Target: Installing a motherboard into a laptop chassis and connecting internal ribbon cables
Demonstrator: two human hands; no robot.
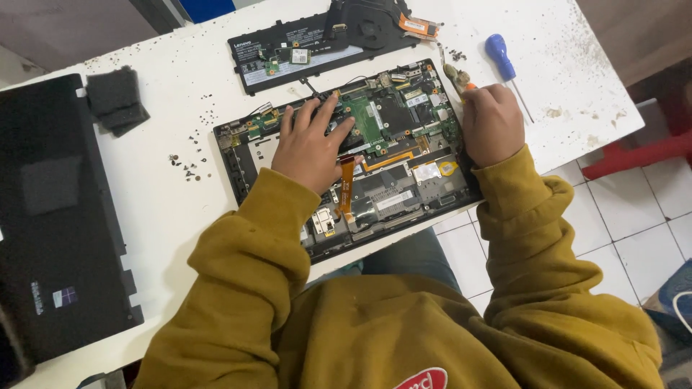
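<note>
Gripping an orange-handled tool [461,79] in my fisted right hand [492,124], my left hand [311,146] lies spread flat, holding nothing.

Both work over the opened laptop chassis [404,180] on the white table [173,216]; my left palm presses near its green circuit board [371,119]. Behind it lies the removed battery [303,54], a black cover [58,216] lies far left, and a blue screwdriver [501,57] rests beside my right hand.

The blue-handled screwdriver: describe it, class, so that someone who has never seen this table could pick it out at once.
Start at the white table and find the opened laptop lying in front of the person. Past its far right corner, just beyond the right hand, lies the blue-handled screwdriver. It lies alone on bare table, the only blue tool there, its thin metal shaft pointing back toward the person.
</note>
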